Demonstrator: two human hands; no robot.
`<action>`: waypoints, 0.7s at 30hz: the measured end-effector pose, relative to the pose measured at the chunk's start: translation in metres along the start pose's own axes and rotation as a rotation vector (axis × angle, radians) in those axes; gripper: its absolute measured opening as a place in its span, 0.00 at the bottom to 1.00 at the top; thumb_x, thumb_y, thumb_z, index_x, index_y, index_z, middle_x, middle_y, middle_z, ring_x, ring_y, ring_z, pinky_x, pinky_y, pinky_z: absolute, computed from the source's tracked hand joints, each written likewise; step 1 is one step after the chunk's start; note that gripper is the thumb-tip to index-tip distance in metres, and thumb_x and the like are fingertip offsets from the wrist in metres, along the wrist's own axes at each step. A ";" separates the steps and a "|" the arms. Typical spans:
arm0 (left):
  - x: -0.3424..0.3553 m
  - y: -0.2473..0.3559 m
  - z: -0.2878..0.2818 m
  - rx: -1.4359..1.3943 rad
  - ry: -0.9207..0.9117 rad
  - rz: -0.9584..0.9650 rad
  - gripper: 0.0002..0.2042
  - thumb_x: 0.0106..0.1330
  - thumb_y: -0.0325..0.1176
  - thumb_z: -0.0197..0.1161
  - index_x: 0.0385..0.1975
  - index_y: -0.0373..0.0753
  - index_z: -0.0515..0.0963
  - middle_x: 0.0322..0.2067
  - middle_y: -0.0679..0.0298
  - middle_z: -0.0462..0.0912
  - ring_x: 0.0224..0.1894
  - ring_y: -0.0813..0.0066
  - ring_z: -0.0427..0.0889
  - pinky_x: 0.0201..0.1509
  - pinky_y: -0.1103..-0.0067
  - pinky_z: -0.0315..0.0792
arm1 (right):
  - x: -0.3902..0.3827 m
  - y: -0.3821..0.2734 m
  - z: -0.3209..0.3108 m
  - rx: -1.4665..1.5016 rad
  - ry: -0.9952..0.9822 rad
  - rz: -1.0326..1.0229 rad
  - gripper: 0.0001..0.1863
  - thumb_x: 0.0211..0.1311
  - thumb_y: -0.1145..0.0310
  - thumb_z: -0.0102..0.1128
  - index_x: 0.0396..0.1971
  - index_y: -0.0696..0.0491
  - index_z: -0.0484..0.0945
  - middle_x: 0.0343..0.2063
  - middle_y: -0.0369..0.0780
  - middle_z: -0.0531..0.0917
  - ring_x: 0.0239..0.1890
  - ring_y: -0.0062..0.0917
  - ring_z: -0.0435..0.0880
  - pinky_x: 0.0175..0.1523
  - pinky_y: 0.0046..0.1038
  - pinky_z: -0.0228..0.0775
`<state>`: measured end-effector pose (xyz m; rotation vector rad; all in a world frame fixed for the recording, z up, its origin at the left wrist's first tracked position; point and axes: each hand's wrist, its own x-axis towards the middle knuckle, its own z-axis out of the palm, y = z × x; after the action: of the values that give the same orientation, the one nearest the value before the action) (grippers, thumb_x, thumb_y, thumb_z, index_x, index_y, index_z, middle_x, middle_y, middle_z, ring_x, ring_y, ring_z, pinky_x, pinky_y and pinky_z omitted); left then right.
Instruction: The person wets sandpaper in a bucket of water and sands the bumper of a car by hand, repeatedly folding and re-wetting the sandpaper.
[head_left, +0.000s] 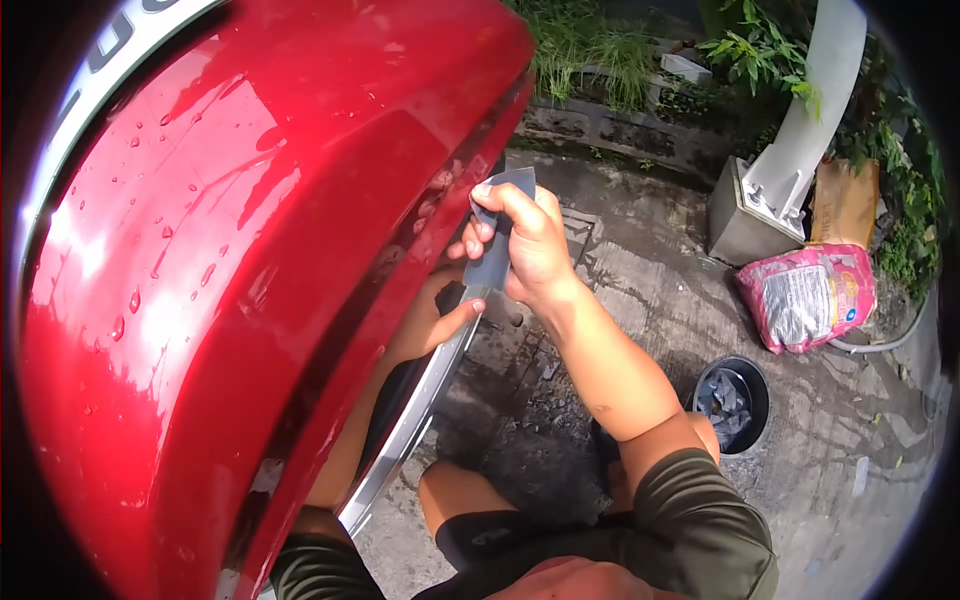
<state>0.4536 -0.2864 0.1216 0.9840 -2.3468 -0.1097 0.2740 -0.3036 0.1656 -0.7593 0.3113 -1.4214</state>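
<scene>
My right hand (535, 240) is closed on a small grey sheet that looks like sandpaper (490, 262), its thumb near the upper edge and other fingers curled round the side. Against the lower end of the sheet is my left hand (430, 325), thumb and forefinger bent around that end; its other fingers are hidden. Both hands are just beside the lower edge of a glossy red car body panel (290, 200), dotted with water drops. Under my left hand runs a pale trim strip (418, 400).
On the right, a black bucket (762, 410) holds dark grey scraps. A pink and silver bag (810, 297) lies by a grey metal post (825, 95) on a concrete base (735, 215). Brown cardboard (845, 205) leans behind it. Grass and plants line the back. The concrete ground (640, 280) is wet in patches.
</scene>
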 end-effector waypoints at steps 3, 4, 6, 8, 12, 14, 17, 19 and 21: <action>0.004 -0.003 0.007 -0.081 -0.044 -0.069 0.15 0.61 0.39 0.73 0.40 0.36 0.80 0.42 0.58 0.83 0.49 0.59 0.82 0.56 0.69 0.72 | 0.043 -0.012 -0.037 0.037 0.118 -0.056 0.09 0.62 0.67 0.60 0.28 0.56 0.74 0.17 0.36 0.74 0.18 0.25 0.76 0.34 0.38 0.81; 0.006 -0.004 0.010 -0.087 -0.040 -0.069 0.15 0.61 0.39 0.73 0.40 0.36 0.80 0.42 0.58 0.83 0.49 0.59 0.82 0.56 0.69 0.72 | 0.051 -0.017 -0.044 0.017 0.136 -0.053 0.09 0.62 0.67 0.60 0.28 0.55 0.74 0.17 0.36 0.73 0.18 0.25 0.76 0.35 0.39 0.81; 0.001 -0.009 0.005 -0.079 -0.074 -0.109 0.16 0.61 0.40 0.73 0.40 0.36 0.80 0.43 0.59 0.83 0.49 0.60 0.82 0.56 0.69 0.72 | 0.052 -0.015 -0.037 0.018 0.115 -0.031 0.09 0.63 0.66 0.60 0.28 0.55 0.74 0.16 0.36 0.73 0.18 0.25 0.76 0.34 0.39 0.81; -0.001 -0.013 0.005 -0.056 -0.049 -0.096 0.16 0.61 0.40 0.73 0.40 0.36 0.80 0.42 0.59 0.83 0.49 0.60 0.81 0.56 0.70 0.72 | 0.040 -0.010 -0.027 0.011 0.114 -0.020 0.09 0.63 0.66 0.59 0.28 0.56 0.74 0.16 0.35 0.72 0.18 0.25 0.76 0.33 0.39 0.81; -0.001 -0.016 0.010 0.003 0.110 0.036 0.16 0.59 0.39 0.74 0.40 0.36 0.80 0.41 0.60 0.83 0.46 0.62 0.82 0.54 0.70 0.73 | -0.004 0.002 0.005 -0.014 0.039 -0.022 0.10 0.64 0.68 0.59 0.25 0.57 0.74 0.16 0.36 0.73 0.17 0.24 0.76 0.31 0.37 0.82; -0.004 -0.014 0.006 0.016 0.161 0.057 0.16 0.59 0.39 0.74 0.40 0.36 0.80 0.41 0.60 0.83 0.46 0.62 0.82 0.54 0.70 0.73 | -0.031 0.011 0.024 -0.063 0.007 0.004 0.11 0.64 0.69 0.57 0.23 0.57 0.73 0.16 0.37 0.73 0.17 0.25 0.76 0.30 0.36 0.81; -0.009 0.000 -0.011 -0.158 0.171 -0.032 0.16 0.59 0.39 0.74 0.39 0.36 0.80 0.40 0.60 0.83 0.46 0.62 0.83 0.53 0.70 0.73 | -0.070 0.020 0.054 -0.114 -0.053 -0.002 0.10 0.65 0.72 0.56 0.23 0.58 0.73 0.14 0.38 0.72 0.16 0.26 0.76 0.30 0.36 0.81; -0.015 0.009 -0.017 -0.506 0.191 -0.242 0.16 0.58 0.39 0.75 0.39 0.36 0.80 0.40 0.60 0.83 0.45 0.62 0.83 0.53 0.70 0.73 | -0.079 0.029 0.057 -0.008 -0.037 -0.030 0.08 0.66 0.73 0.62 0.30 0.59 0.73 0.16 0.38 0.76 0.16 0.21 0.77 0.28 0.31 0.80; -0.024 0.014 -0.024 -0.701 0.225 -0.368 0.16 0.58 0.39 0.75 0.39 0.36 0.80 0.40 0.60 0.83 0.45 0.62 0.83 0.53 0.70 0.73 | -0.079 0.029 0.055 0.009 -0.057 -0.018 0.08 0.65 0.74 0.63 0.34 0.59 0.72 0.17 0.38 0.77 0.17 0.21 0.77 0.29 0.30 0.80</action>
<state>0.4709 -0.2566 0.1336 0.9759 -1.6936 -0.8524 0.3179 -0.2127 0.1683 -0.7951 0.2543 -1.4152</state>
